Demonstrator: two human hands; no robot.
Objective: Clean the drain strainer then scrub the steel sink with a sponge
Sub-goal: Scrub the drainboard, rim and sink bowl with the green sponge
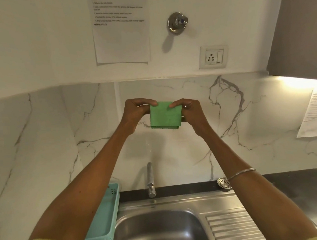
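A folded green scrub sponge (165, 115) hangs in the air in front of the marble backsplash, high above the sink. My left hand (136, 110) pinches its upper left corner and my right hand (188, 108) pinches its upper right corner. The steel sink (158, 232) lies below at the bottom middle, its basin partly cut off by the frame. The round metal drain strainer (223, 183) rests at the back edge of the sink, against the wall, just left of my right forearm. The sink's drain opening is out of view.
A steel tap (150, 180) rises behind the basin. A turquoise plastic basket (106, 216) stands left of the sink. The ribbed drainboard (234, 228) extends to the right. On the wall are a valve (177, 22), a power socket (213, 57) and printed sheets (120, 27).
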